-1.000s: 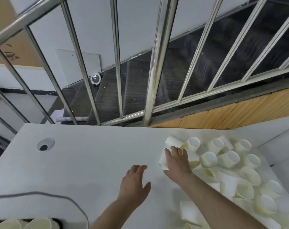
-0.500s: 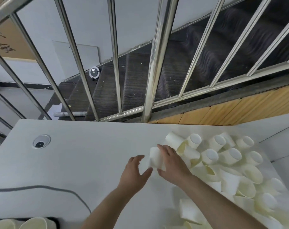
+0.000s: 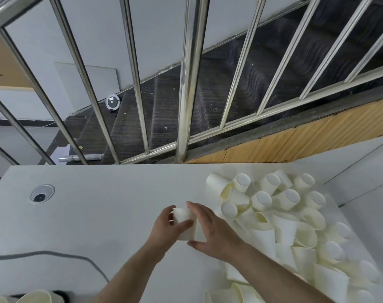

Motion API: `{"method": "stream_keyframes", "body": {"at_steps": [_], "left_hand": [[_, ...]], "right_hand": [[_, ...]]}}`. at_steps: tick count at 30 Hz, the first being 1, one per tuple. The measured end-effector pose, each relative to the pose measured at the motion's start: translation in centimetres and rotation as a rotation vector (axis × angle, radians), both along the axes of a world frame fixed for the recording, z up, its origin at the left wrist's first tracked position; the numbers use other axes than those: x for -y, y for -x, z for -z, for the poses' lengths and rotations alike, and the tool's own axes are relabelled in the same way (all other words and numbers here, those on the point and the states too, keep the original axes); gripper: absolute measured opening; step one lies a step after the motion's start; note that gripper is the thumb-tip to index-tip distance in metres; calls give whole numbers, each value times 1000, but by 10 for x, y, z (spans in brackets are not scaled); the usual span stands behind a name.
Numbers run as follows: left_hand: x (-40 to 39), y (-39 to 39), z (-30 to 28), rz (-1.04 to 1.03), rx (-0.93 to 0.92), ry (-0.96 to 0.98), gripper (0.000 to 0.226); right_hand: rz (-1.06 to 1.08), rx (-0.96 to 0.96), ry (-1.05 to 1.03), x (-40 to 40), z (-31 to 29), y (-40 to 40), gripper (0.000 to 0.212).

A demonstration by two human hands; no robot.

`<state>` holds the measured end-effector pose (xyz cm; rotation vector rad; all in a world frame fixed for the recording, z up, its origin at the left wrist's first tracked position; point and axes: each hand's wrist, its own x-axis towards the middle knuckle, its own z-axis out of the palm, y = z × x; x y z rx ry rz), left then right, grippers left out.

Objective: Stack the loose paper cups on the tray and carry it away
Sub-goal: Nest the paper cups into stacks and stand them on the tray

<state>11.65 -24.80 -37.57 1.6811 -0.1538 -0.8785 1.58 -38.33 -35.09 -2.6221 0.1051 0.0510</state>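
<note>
since a second ago your right hand point(image 3: 212, 231) has drawn one white paper cup point(image 3: 184, 221) off the pile toward mid-table, where your left hand point(image 3: 166, 228) now grips it too, fingers of both curled round it. stacking has barely begun: the heap of loose white paper cups point(image 3: 295, 226) covers the white table's point(image 3: 98, 215) right edge, and a few cream cups point(image 3: 37, 297) sit at its near left corner on what may be the dark tray.

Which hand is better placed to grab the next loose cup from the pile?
Right. The right hand lies nearest the pile of loose cups on its side, while the left hand grips the held cup, farther from the pile.
</note>
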Motion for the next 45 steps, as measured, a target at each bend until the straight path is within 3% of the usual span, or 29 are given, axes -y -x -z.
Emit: {"method": "stream_keyframes", "body": {"at_steps": [3,6,10,19,24,27,30,33,37,39,43,45], "left_hand": [[1,1,2,-18,69,-69,80],[-1,2,7,94,325,-256,84],[-6,6,19,302,601,-415,76],[-12,4,36,375,698,-517,77],[-12,3,31,389,752,-517,96],[-6,3,19,320,766,-413,100],[1,3,6,228,724,-222,98],[6,3,-4,180,659,-94,92],[8,7,-8,140,585,4,74],[8,9,-6,126,597,16,71],[10,10,-4,175,776,-54,77],[12,13,-5,211,872,-94,78]], "right_hand": [[27,-45,87,15,1,6,92],[161,-120,283,39,3,6,70],[296,-334,405,58,7,0,59],[308,-420,360,65,21,-12,38],[300,-385,277,63,23,-14,42],[440,-229,31,57,15,-19,42],[716,-88,-530,46,6,-25,25],[891,-81,-1053,37,-6,-27,25],[921,-119,-1291,29,-17,-23,26],[881,-125,-1189,28,-15,-20,24],[702,51,-637,25,-13,-12,24],[589,105,-494,22,-13,-9,25]]}}
